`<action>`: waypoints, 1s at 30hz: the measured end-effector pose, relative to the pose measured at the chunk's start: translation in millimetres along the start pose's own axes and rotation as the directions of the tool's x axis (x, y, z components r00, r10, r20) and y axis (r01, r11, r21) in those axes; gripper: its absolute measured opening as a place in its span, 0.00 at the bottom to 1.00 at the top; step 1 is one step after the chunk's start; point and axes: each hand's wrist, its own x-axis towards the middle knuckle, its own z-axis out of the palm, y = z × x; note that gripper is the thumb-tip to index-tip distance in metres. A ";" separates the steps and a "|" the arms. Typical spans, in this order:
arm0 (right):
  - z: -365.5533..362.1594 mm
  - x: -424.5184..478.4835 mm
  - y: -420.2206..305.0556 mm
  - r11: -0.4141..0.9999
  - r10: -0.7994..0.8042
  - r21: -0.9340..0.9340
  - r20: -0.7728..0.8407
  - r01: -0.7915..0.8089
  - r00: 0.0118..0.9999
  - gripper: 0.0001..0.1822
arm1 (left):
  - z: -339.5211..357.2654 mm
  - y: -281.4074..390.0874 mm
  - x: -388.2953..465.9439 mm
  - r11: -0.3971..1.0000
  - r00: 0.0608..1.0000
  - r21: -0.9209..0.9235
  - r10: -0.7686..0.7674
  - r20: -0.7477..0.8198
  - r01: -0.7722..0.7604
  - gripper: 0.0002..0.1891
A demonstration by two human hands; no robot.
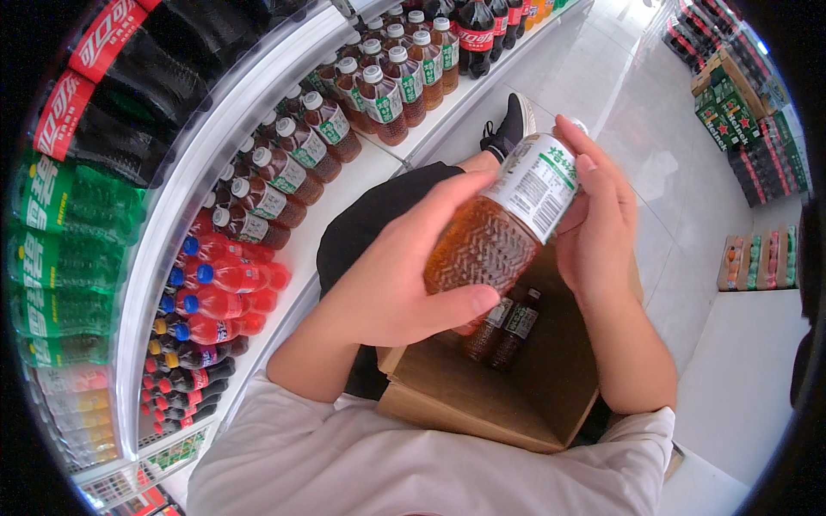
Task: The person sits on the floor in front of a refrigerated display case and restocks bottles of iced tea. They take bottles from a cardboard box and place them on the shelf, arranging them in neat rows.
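Note:
My left hand (pixel 413 277) is wrapped around the lower body of a plastic bottle of amber tea (pixel 490 238) with a white and green label. The fingers of my right hand (pixel 594 200) hold the same bottle by its upper end, near the white cap. It is tilted, cap away from me, above an open cardboard box (pixel 490 406) between my legs. Two similar tea bottles (pixel 516 329) lie inside the box, partly hidden by my left hand and the held bottle. Rows of matching tea bottles (pixel 384 103) stand on the white shelf (pixel 368 168) at the left.
Red drink bottles (pixel 239 274) with blue caps and small cola bottles (pixel 200 377) share the shelf. Large cola bottles (pixel 476 35) stand farther along. Green soda bottles (pixel 77 258) fill the upper shelf. Green beer cartons (pixel 726 113) and a white ledge (pixel 742 361) are at the right.

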 end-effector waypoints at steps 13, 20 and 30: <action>20.7 -29.1 2.9 0.993 -0.114 0.065 0.508 0.094 0.854 0.42 | -44.4 -15.1 -3.7 0.845 0.947 -0.437 -0.229 0.227 0.309 0.53; 31.2 -47.4 2.8 1.000 -0.020 -0.005 0.529 0.026 0.848 0.46 | -12.8 16.7 -17.0 0.876 0.978 0.465 -0.033 -0.208 0.128 0.50; 30.8 -43.2 10.2 0.979 -0.051 -0.144 0.498 0.141 0.865 0.47 | -59.4 -40.2 -22.1 0.836 0.749 0.438 0.050 -0.661 0.330 0.40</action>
